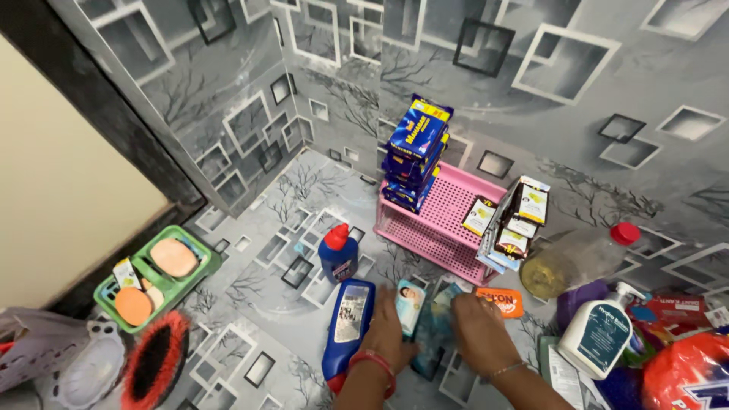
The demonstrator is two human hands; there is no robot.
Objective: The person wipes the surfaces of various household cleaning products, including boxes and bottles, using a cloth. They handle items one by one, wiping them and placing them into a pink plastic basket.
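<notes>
Teal pouch [434,328] lies flat on the patterned surface, just below the pink perforated shelf rack [448,220], between the two hands. It is a soft, flat sachet pack, dark teal-blue, partly covered by both hands. A smaller light pouch [410,302] with a pale picture panel lies touching its left edge.

Left hand [386,328] rests palm down on the left side of the pouches, fingers spread flat, not closed on anything; red bangle at the wrist. Right hand [480,332] presses on the right edge of the teal pouch, fingers bent down onto it; whether it grips or just touches, cannot tell.

Progress, judged: the rack already carries a stack of blue packets [414,152] on its left end and a row of small cartons [510,220] on its right; the middle is bare. Pouches are not yet lifted, and many items are still loose.

Around: blue bottle lying flat [348,323] just left of the left hand, small blue bottle with red cap [338,254] upright, orange packet [501,301], white pump bottle [600,334], green soap tray [156,277], red-edged brush [156,357].
</notes>
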